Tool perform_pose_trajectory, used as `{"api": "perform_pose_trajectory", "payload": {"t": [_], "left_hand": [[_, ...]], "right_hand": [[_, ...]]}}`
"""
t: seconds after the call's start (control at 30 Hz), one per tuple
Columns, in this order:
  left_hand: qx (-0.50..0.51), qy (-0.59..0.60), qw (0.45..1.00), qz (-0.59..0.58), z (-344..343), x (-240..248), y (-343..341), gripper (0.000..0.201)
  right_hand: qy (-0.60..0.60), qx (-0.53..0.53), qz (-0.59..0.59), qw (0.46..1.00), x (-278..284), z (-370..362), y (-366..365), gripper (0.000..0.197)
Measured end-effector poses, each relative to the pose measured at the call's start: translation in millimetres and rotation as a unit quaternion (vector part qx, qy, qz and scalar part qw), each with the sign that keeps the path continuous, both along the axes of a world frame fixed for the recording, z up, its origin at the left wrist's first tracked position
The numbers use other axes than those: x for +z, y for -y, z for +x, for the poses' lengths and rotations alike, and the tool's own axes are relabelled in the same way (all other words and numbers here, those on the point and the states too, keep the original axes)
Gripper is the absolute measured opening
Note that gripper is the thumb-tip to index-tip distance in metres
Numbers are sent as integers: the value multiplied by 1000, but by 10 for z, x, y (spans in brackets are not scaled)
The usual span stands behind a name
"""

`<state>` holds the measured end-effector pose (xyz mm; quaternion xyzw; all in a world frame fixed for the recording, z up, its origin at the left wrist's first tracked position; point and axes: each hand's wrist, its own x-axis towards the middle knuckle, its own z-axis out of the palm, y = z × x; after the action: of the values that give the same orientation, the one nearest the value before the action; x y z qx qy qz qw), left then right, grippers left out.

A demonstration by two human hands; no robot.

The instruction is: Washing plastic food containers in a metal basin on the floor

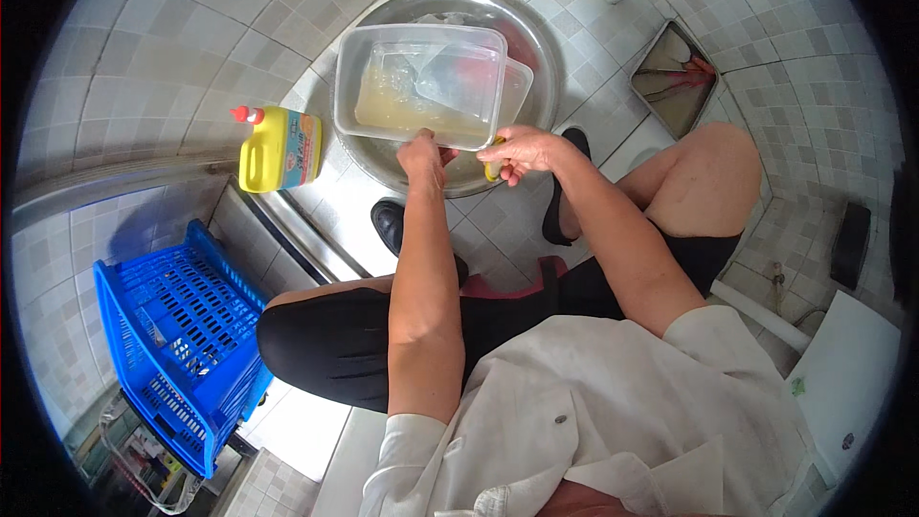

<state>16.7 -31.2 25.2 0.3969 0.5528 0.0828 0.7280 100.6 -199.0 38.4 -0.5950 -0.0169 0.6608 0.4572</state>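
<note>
Over a round metal basin I have a clear rectangular plastic container, tilted, with some yellowish liquid seeming to show in it. My left hand grips its near edge, the fingertips partly hidden. At the container's near right corner, my right hand is closed on a small yellow piece, perhaps a sponge or scrubber; most of it is covered by the fingers. A second translucent sheet or lid shows beneath the container, at its right.
To the left on the tiled floor stands a yellow detergent jug with a red cap. A blue plastic basket leans at the lower left. At the upper right lies a square floor recess with reddish items in it. My black shoes flank the basin's near side.
</note>
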Motion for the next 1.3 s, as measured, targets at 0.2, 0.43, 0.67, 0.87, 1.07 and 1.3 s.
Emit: {"api": "perform_pose_trajectory", "payload": {"t": [0.2, 0.43, 0.67, 0.87, 1.07, 1.3], "left_hand": [[-6, -52, 993, 108, -79, 121, -257, 26], [-14, -63, 982, 180, -104, 401, -468, 30], [-101, -93, 949, 284, -177, 516, -577, 33], [-160, -204, 874, 411, -328, 364, -619, 34], [-159, -261, 818, 487, -350, 149, -696, 32], [-128, -229, 795, 547, -316, 314, -630, 21]], "right_hand": [[155, -89, -66, 982, -70, 308, -85, 39], [376, 228, -78, 895, -328, 145, -362, 44], [580, -33, -4, 814, -785, 408, -461, 30], [566, -29, -167, 807, -372, 410, -382, 27], [669, -40, -200, 715, -384, 53, -437, 23], [515, 377, -123, 760, -796, 106, -357, 28]]}}
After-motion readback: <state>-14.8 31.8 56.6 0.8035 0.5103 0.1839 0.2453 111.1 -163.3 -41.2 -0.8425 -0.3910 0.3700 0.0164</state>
